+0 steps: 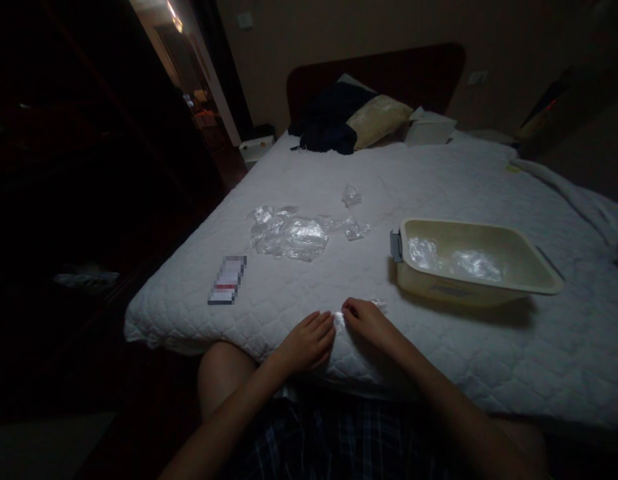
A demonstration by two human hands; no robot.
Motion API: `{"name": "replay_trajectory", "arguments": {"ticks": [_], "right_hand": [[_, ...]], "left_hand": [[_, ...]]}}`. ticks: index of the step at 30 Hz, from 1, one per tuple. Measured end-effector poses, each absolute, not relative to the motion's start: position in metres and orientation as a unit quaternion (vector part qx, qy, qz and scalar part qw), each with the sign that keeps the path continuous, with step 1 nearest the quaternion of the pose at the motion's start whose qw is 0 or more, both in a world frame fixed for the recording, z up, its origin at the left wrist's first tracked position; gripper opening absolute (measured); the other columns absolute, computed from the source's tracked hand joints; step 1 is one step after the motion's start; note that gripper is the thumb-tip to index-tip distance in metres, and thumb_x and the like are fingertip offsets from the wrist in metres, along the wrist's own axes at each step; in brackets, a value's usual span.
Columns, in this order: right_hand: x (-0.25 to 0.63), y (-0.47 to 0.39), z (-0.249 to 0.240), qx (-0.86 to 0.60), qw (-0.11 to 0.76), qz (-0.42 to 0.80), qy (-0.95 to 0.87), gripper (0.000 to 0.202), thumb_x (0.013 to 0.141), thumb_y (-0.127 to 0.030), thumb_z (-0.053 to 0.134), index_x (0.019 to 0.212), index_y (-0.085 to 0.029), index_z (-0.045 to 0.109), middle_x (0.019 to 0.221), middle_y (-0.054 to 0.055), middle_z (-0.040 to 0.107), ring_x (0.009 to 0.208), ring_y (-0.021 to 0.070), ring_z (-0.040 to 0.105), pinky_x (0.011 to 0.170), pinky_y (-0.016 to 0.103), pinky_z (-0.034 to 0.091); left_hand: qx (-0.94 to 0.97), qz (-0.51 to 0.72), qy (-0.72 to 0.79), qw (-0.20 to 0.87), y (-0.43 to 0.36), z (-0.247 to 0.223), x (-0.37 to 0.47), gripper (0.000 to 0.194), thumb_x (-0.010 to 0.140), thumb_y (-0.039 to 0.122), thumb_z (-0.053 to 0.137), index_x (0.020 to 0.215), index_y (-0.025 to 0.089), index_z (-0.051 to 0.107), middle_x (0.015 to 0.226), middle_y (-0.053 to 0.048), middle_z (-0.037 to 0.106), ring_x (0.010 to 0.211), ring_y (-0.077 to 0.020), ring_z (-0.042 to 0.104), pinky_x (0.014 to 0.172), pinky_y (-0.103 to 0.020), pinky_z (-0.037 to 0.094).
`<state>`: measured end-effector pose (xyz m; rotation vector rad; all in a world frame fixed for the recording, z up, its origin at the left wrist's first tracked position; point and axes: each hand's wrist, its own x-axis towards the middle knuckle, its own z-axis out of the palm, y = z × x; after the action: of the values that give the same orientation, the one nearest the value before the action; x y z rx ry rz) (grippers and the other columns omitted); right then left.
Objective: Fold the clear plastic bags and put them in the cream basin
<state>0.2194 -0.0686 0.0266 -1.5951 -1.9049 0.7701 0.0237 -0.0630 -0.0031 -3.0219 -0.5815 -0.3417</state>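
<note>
At the near edge of the bed, a small piece of clear plastic film [339, 323] lies between my two hands, partly hidden under them. My left hand [309, 340] rests with its fingers stretched out over the film's left side. Closed in a pinch at the film's other side is my right hand [365, 321], and a strip of film shows just behind it. Beyond them, a larger heap of crumpled clear plastic bags [299, 235] is spread on the quilted cover. Two smaller crumpled pieces lie to its right.
A cream plastic bin [481, 293] with grey handles stands at right, with clear plastic inside. On the left lies a blurred-out phone-like object [227, 280]. Dark cloth [333, 117], a pale pillow [381, 119] and a white box [429, 130] sit by the headboard [379, 70] of the white-covered bed [199, 313].
</note>
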Motion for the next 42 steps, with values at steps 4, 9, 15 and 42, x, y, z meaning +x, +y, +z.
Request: {"name": "replay_trajectory", "arguments": {"ticks": [4,9,15,42], "right_hand": [[0.243,-0.07,0.011,-0.653,0.25,0.263,-0.664,0.02,0.079,-0.022,0.041,0.074,-0.016,0.06,0.07,0.006,0.063,0.064,0.0156,0.056,0.06,0.025,0.038],[0.261,-0.072,0.006,-0.664,0.255,0.287,-0.642,0.019,0.077,-0.024,0.042,0.073,-0.016,0.059,0.066,0.005,0.062,0.062,0.0155,0.055,0.058,0.024,0.037],[0.257,-0.076,0.011,-0.64,0.307,0.289,-0.643,0.017,0.076,-0.027,0.043,0.08,-0.017,0.056,0.062,0.001,0.057,0.058,0.0135,0.052,0.054,0.023,0.036],[0.236,-0.047,0.005,-0.566,0.371,0.295,-0.675,0.022,0.078,-0.023,0.045,0.093,-0.015,0.06,0.086,0.007,0.064,0.078,0.0175,0.059,0.073,0.031,0.046]], "left_hand": [[-0.966,-0.147,-0.202,-0.059,-0.069,-0.005,0.018,0.04,0.081,0.024,0.043,0.119,0.012,0.045,0.127,-0.016,0.045,0.122,-0.0257,0.035,0.099,-0.044,0.032],[-0.862,-0.271,-0.344,-0.255,-0.062,0.001,0.026,0.024,0.084,0.027,0.041,0.096,0.017,0.06,0.11,-0.009,0.057,0.102,-0.0164,0.052,0.087,-0.031,0.043],[-0.763,-0.261,-0.477,-0.35,-0.025,0.017,0.059,0.02,0.075,0.03,0.051,0.086,0.016,0.06,0.073,-0.002,0.062,0.067,-0.013,0.057,0.064,-0.024,0.045],[-0.852,-0.228,-0.418,-0.218,-0.04,0.009,0.025,0.022,0.082,0.023,0.042,0.095,0.017,0.059,0.089,-0.006,0.06,0.079,-0.0155,0.056,0.071,-0.027,0.045]]}}
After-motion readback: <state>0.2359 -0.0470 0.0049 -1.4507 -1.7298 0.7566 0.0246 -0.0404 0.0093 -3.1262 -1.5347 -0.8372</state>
